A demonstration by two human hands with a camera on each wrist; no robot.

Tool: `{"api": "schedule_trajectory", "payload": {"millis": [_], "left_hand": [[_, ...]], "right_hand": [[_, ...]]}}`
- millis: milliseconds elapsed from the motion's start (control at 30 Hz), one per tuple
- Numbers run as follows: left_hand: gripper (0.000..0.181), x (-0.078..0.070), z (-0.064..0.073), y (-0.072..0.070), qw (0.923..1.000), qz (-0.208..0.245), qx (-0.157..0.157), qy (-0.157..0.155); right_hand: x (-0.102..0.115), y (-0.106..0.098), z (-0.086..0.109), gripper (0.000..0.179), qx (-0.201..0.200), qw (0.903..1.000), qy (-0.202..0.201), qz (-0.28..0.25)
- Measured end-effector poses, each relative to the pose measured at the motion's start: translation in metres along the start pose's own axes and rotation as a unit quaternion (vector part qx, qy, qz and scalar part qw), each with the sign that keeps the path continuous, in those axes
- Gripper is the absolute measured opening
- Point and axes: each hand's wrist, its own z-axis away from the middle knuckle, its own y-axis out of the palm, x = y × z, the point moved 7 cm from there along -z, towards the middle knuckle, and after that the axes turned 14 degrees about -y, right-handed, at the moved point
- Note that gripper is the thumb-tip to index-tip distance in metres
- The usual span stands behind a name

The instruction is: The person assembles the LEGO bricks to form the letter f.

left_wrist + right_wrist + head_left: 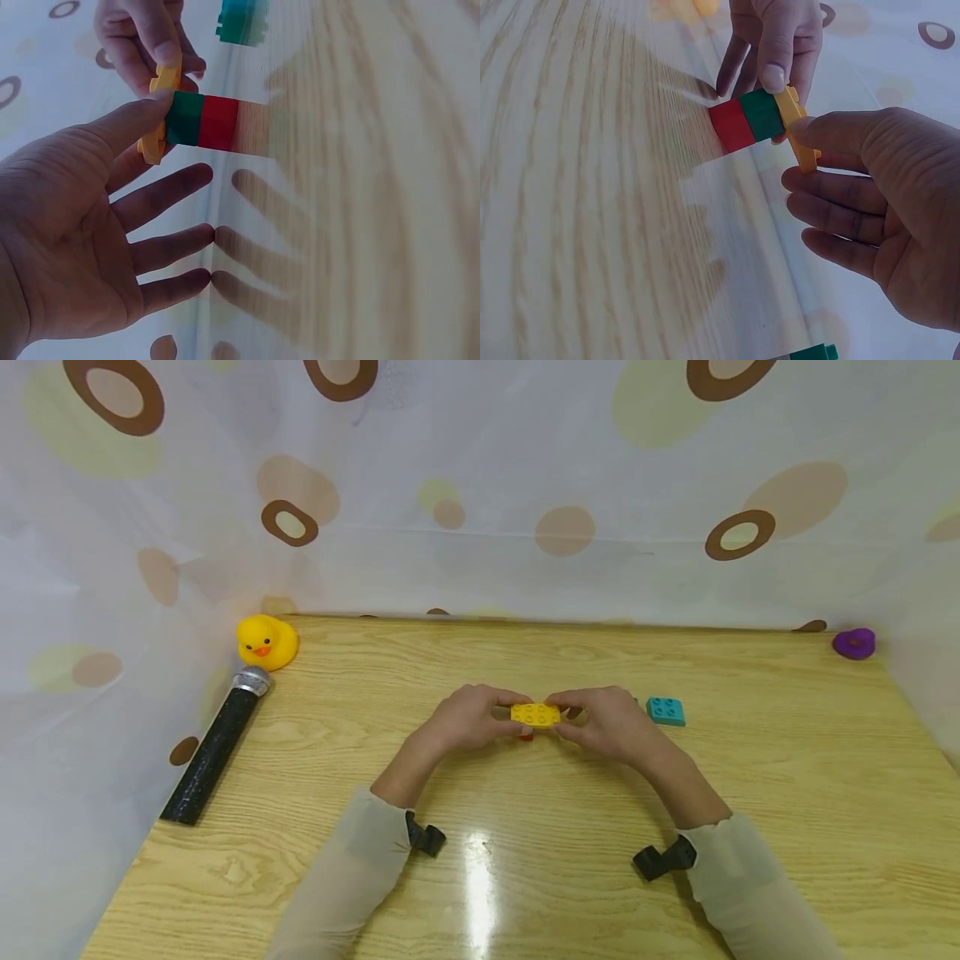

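Note:
A flat yellow brick (536,715) with two rows of studs lies level between both hands. My left hand (472,717) pinches its left end between thumb and forefinger, the other fingers spread out in the left wrist view. At the opposite end, thumb and fingers of my right hand (606,720) pinch it too. Directly under the yellow brick, a green brick (184,118) sits on a red brick (217,122), which stands on the table. From the head view, the yellow brick hides most of this stack. A teal brick (666,711) with studs up lies right of my right hand.
At the left edge of the wooden table (570,877) are a yellow rubber duck (267,643) and a black microphone (217,752). A small purple object (854,643) lies in the far right corner. A patterned sheet (480,468) walls the back and sides.

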Motion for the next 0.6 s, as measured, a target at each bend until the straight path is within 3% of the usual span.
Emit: {"api": "schedule_trajectory", "payload": {"millis": [600], "left_hand": [[0.047, -0.0013, 0.0000, -0.0004, 0.9996, -0.009, -0.022, -0.014]], "right_hand": [[-0.0071, -0.0014, 0.0030, 0.040, 0.004, 0.9998, 0.001, -0.020]]}}
